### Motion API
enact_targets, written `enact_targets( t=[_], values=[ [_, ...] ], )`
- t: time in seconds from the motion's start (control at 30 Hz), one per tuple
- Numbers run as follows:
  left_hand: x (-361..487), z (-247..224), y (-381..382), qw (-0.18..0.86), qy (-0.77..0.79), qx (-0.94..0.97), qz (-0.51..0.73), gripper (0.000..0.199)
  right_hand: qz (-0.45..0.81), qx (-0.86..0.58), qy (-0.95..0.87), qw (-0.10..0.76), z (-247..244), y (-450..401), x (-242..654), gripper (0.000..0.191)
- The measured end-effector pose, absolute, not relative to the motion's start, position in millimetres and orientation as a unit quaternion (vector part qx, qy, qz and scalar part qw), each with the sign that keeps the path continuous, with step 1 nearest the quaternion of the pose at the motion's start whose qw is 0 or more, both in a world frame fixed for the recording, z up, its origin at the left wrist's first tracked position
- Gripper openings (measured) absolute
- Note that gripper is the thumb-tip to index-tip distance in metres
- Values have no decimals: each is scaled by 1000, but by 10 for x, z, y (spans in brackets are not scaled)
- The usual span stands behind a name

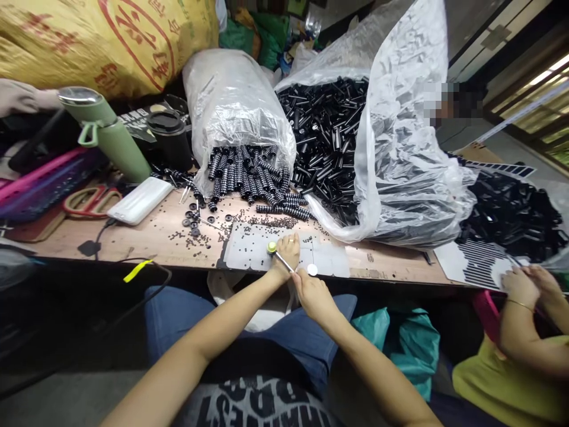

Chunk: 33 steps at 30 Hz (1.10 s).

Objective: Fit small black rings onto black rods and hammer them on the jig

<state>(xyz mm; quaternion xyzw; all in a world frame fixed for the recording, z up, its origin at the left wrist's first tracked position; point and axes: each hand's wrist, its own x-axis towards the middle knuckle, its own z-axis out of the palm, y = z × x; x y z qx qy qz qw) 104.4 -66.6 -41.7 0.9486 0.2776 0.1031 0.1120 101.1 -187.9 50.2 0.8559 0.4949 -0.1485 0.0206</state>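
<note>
My right hand [313, 295] is closed, its fingertips pinching the near end of a thin metal rod [284, 261]. The rod slants up to the left, across my left hand, and ends in a round yellow-green head [271, 248]. Curled over a pale plate [331, 259] at the table edge, my left hand [288, 252] wears a ring; its fingertips are hidden, so what they hold cannot be made out. A white disc [312, 270] lies just above my right hand. Tiny dark pieces [271, 222] are scattered beyond my left hand.
Black ribbed rollers [249, 175] spill from a plastic bag [235, 89]. A larger bag [400, 172] holds black tubes [329, 136]. Leftward are a white power bank [140, 201], red-handled scissors [91, 203] and a green bottle [109, 136]. A co-worker's hands [527, 290] are at right.
</note>
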Motion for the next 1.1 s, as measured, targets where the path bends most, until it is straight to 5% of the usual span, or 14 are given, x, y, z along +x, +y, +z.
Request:
enact_targets(
  t=[0.2, 0.33, 0.53, 0.7, 0.87, 1.1],
  values=[
    [837, -162, -882, 127, 260, 955, 62, 41, -97, 870, 463, -138, 629, -1941, 1222, 41],
    [549, 26, -1000, 158, 181, 967, 80, 36, -57, 902, 414, -104, 440, -1988, 1578, 35],
    [658, -31, 294, 97, 337, 924, 151, 33, 14, 923, 384, -12, -76, -2078, 1955, 32],
    [734, -254, 920, 102, 240, 958, 116, 28, 86, 876, 447, -161, -90, -1786, 2258, 24],
    [434, -49, 620, 246, 146, 927, 242, 21, 50, 842, 484, -234, 89, -988, 2686, 19],
    [253, -69, 74, 317, 171, 894, 266, 17, -7, 818, 494, -296, 187, -74, 2880, 22]
  ],
)
